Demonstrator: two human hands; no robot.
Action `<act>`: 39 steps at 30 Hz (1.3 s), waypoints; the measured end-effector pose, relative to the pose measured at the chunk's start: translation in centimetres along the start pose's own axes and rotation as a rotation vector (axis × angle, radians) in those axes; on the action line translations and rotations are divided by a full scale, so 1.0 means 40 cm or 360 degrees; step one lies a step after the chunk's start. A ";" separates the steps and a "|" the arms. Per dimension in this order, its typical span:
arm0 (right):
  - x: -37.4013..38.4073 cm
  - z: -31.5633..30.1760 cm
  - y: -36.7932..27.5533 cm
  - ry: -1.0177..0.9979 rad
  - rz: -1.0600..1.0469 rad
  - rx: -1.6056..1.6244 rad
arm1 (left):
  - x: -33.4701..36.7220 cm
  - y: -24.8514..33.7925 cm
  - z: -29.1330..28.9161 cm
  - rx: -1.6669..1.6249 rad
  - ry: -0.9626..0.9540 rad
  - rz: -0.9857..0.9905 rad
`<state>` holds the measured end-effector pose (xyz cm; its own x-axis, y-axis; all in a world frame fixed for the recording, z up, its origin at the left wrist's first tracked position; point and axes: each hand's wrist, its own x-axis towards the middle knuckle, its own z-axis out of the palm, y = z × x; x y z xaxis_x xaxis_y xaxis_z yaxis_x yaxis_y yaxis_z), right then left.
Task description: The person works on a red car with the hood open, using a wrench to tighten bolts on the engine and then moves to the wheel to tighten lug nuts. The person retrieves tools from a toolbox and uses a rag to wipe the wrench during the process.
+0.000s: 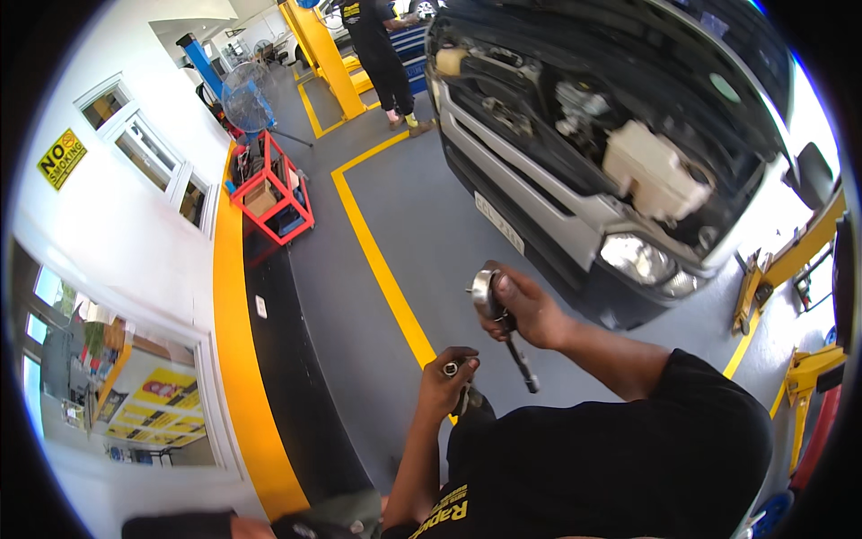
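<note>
My right hand (530, 314) is closed around a metal ratchet wrench (503, 328). Its round head sticks up above my fingers and its dark handle points down toward my body. Just below and to the left, my left hand (449, 386) pinches a small metal socket (451, 368) between its fingertips. A second dark piece (470, 400) hangs under that hand; what it is cannot be made out. The two hands are close together but apart, held over the grey workshop floor in front of my black shirt.
A silver vehicle (539, 207) with its hood up stands ahead on the right, showing a white reservoir (651, 171) and a headlight (637, 259). Yellow floor lines (377, 260), a red cart (274, 193), a fan (247, 99), yellow lift posts (319, 45), another person (382, 54).
</note>
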<state>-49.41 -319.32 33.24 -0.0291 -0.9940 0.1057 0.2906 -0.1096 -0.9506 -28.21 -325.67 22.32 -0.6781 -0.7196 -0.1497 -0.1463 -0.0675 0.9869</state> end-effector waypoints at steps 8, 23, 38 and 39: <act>0.744 -0.083 0.057 0.0059 0.0029 -0.0563 | 0.665 0.197 -0.336 -0.0031 -0.0152 -0.0090; 2.181 -0.696 0.068 -0.0678 0.0359 -0.1197 | 1.868 0.268 -1.024 -0.0536 0.0572 -0.0137; 3.251 -1.676 0.296 0.0436 0.1126 -0.1472 | 3.111 0.249 -1.550 -0.0506 0.0288 -0.0466; 3.297 -1.747 0.308 0.0556 0.1207 -0.1420 | 3.190 0.234 -1.575 -0.0416 0.0234 -0.0530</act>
<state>-116.50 -451.95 15.06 -0.4330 -0.7390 -0.5161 -0.4088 0.6713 -0.6182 -70.75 -461.66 16.20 -0.5125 -0.7182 -0.4706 -0.1395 -0.4711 0.8710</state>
